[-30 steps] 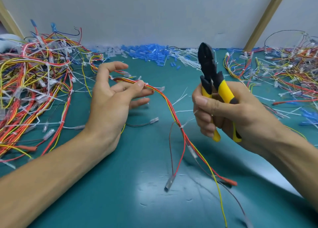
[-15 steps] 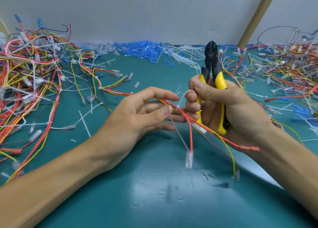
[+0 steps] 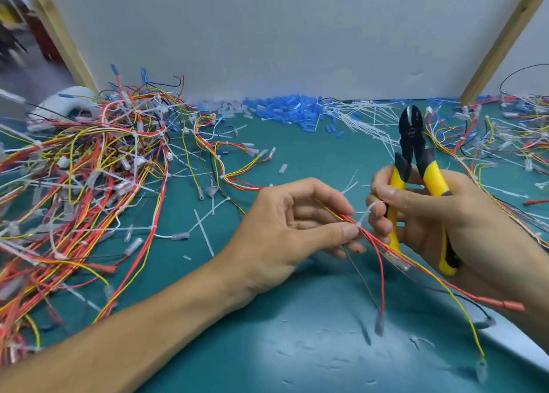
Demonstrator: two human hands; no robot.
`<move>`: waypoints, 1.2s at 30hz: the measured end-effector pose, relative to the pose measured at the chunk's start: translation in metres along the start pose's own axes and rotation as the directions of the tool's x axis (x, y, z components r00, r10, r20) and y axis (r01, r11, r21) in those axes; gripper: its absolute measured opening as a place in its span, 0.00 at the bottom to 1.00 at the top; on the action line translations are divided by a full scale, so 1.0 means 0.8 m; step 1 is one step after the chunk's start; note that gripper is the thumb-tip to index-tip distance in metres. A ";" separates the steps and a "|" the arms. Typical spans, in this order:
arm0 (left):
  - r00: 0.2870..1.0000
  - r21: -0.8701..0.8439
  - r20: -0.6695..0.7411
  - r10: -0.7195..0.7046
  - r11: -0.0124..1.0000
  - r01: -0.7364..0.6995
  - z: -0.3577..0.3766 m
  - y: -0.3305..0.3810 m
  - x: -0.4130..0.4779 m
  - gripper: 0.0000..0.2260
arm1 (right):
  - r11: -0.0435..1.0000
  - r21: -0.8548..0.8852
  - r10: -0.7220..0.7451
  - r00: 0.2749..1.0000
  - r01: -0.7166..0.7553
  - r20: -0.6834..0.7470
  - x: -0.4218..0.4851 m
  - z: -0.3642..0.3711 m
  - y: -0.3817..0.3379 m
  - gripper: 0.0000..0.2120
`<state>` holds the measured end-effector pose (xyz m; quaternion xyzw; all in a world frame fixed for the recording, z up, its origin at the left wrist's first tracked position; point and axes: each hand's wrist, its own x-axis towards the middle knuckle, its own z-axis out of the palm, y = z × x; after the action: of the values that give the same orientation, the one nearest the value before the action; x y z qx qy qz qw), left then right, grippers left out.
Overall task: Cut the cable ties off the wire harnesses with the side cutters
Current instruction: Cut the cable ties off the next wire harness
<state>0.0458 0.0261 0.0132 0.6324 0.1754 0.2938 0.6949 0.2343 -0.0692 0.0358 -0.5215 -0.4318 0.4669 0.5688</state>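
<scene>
Teal and rubbery, the tabletop (image 3: 312,161) runs back to a plain white panel (image 3: 267,36) framed by two slanted wooden posts (image 3: 502,39). Along its far edge lies a drift of small blue plastic sleeves (image 3: 285,107), and beside them a spray of thin white cut ties (image 3: 362,119).

A dense tangle of harnesses (image 3: 89,170) in red, yellow and orange wire covers the left edge. A looser tangle (image 3: 511,131) spreads over the far right corner.

Above the near middle of the tabletop, the left hand (image 3: 285,229) pinches a slim wire harness (image 3: 383,250) between thumb and forefinger, its other fingers loosely curled. The harness's red and yellow strands trail down toward the near edge, ending in clear sleeved terminals.

A white cable tie (image 3: 364,217) cinches the harness just beyond the pinch. Its tail arcs up to the fingers of the right hand (image 3: 439,214); I cannot tell whether they grip it.

That hand is curled round the glossy yellow handles of the side cutters (image 3: 416,155). It holds them upright, with the matte black head pointing toward the far edge, apart from the tie.
</scene>
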 end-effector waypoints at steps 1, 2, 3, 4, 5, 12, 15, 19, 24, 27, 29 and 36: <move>1.000 -0.008 0.007 0.009 1.000 -0.009 0.001 0.000 0.000 0.09 | 1.000 -0.018 -0.012 1.000 0.012 -0.005 0.000 -0.001 0.000 0.03; 1.000 -0.012 0.014 0.017 1.000 -0.017 0.002 -0.001 -0.001 0.09 | 0.999 -0.033 -0.022 1.000 0.022 -0.012 -0.001 -0.002 0.001 0.03; 1.000 -0.013 0.015 0.022 1.000 -0.022 0.002 -0.001 -0.001 0.10 | 0.998 -0.051 -0.032 0.999 0.031 -0.016 -0.001 -0.003 0.001 0.04; 1.000 -0.014 0.008 0.024 1.000 -0.024 0.003 -0.001 -0.001 0.10 | 0.997 -0.073 -0.041 0.999 0.040 -0.017 -0.001 -0.004 0.002 0.04; 1.000 -0.017 -0.002 0.027 1.000 -0.027 0.003 -0.002 -0.001 0.11 | 0.994 -0.095 -0.048 0.999 0.046 -0.016 -0.001 -0.005 0.003 0.04; 0.991 -0.166 -0.093 0.097 0.980 -0.111 -0.002 -0.002 0.002 0.10 | 0.910 -0.404 -0.111 0.994 0.095 -0.017 0.003 -0.017 0.005 0.03; 0.978 -0.251 -0.172 0.116 0.955 -0.158 -0.006 0.001 0.002 0.10 | 0.623 -0.762 -0.265 0.964 0.177 0.007 0.001 -0.021 0.011 0.05; 0.964 -0.293 -0.242 0.112 0.939 -0.183 -0.009 0.003 0.003 0.09 | 0.584 -0.790 -0.248 0.968 0.185 0.043 -0.002 -0.018 0.011 0.07; 0.979 -0.327 -0.190 0.074 0.935 -0.134 -0.008 0.003 0.002 0.11 | 0.550 -0.800 -0.262 0.959 0.240 0.107 0.000 -0.016 0.011 0.08; 0.983 -0.356 -0.169 0.066 0.926 -0.124 -0.006 0.003 0.001 0.19 | 0.535 -0.802 -0.260 0.955 0.266 0.143 -0.004 -0.010 0.006 0.12; 0.984 -0.370 -0.164 0.067 0.921 -0.124 -0.005 0.002 0.002 0.19 | 0.520 -0.800 -0.263 0.947 0.300 0.185 -0.006 -0.009 0.004 0.14; 0.990 -0.383 -0.123 0.062 0.918 -0.105 -0.007 0.004 0.003 0.17 | 0.450 -0.821 -0.255 0.932 0.351 0.259 -0.006 -0.011 0.005 0.09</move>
<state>0.0436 0.0315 0.0156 0.4722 0.1240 0.3859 0.7828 0.2421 -0.0756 0.0310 -0.6241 -0.7180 0.1079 0.2886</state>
